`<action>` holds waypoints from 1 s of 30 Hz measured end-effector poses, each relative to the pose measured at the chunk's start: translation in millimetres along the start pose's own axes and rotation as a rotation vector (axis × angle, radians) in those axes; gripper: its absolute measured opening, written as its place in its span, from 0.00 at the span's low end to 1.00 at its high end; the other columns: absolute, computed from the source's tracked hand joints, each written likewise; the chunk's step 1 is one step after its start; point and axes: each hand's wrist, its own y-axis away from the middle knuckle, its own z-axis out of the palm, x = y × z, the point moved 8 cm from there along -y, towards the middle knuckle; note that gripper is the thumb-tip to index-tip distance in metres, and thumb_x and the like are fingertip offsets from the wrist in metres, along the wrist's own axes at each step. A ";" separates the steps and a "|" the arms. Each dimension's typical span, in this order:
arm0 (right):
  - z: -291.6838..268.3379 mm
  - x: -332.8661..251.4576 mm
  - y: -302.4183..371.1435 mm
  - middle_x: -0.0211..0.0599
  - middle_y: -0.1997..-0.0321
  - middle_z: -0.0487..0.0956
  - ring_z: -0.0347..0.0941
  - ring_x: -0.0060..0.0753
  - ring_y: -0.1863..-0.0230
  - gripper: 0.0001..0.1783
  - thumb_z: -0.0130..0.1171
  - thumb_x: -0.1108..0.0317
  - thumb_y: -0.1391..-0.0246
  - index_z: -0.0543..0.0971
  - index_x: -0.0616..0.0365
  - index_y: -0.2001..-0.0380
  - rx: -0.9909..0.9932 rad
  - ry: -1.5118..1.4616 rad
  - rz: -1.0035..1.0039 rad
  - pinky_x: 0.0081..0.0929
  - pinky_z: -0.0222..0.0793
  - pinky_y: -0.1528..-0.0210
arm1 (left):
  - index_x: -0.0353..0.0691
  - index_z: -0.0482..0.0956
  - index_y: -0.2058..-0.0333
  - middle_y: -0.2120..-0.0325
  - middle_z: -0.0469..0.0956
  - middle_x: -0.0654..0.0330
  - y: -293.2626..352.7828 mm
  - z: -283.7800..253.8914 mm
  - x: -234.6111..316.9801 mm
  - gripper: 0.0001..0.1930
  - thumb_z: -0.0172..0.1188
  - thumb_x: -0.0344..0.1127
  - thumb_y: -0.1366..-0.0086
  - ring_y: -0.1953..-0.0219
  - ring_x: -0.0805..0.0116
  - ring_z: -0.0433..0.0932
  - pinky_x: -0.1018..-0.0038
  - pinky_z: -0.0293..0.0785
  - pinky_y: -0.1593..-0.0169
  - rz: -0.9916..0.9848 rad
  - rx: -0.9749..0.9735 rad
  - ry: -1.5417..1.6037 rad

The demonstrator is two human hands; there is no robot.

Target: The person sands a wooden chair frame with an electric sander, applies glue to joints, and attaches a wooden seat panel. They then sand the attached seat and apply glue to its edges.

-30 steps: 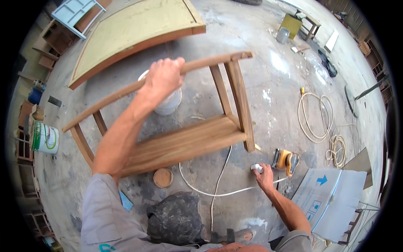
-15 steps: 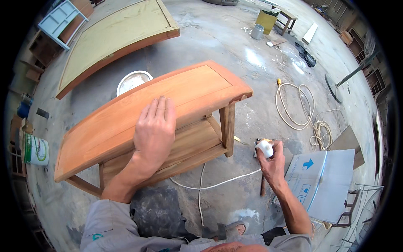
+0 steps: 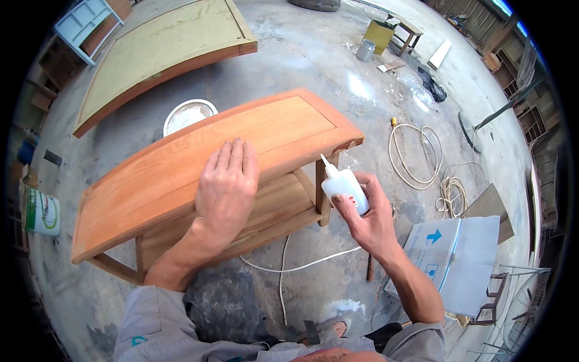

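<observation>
A low wooden table (image 3: 163, 160) with an orange-brown top and a lower shelf (image 3: 247, 214) stands before me. My left hand (image 3: 226, 184) lies flat over the near edge of its top, fingers stretched out and holding nothing. In my right hand (image 3: 377, 223) is a small white squeeze bottle (image 3: 347, 190) with a thin pointed nozzle, tilted up and left. The nozzle tip is close to the table's near right corner, seemingly just short of the edge. A darker, rough patch (image 3: 348, 145) shows on that corner. What the bottle contains cannot be seen.
Behind the table lie a large framed panel (image 3: 163, 48) and a round white lid or tub (image 3: 188, 114). A white bucket with green print (image 3: 42, 211) stands left. Coiled cable (image 3: 449, 196) and a cardboard box (image 3: 461, 259) are at right. White cord (image 3: 301, 264) crosses the floor near my feet.
My right hand has risen from low over the floor at right toward the table's corner, bringing the bottle with its nozzle pointing up-left. My left hand stays on the table top.
</observation>
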 end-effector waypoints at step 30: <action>14.4 -3.7 -37.7 0.35 0.64 0.83 0.76 0.20 0.66 0.21 0.62 0.57 0.32 0.76 0.62 0.46 -0.054 0.033 0.158 0.24 0.72 0.65 | 0.26 0.77 0.48 0.51 0.82 0.41 -18.8 8.2 -24.5 0.28 0.67 0.24 0.51 0.47 0.48 0.82 0.60 0.78 0.43 -0.054 -0.001 0.064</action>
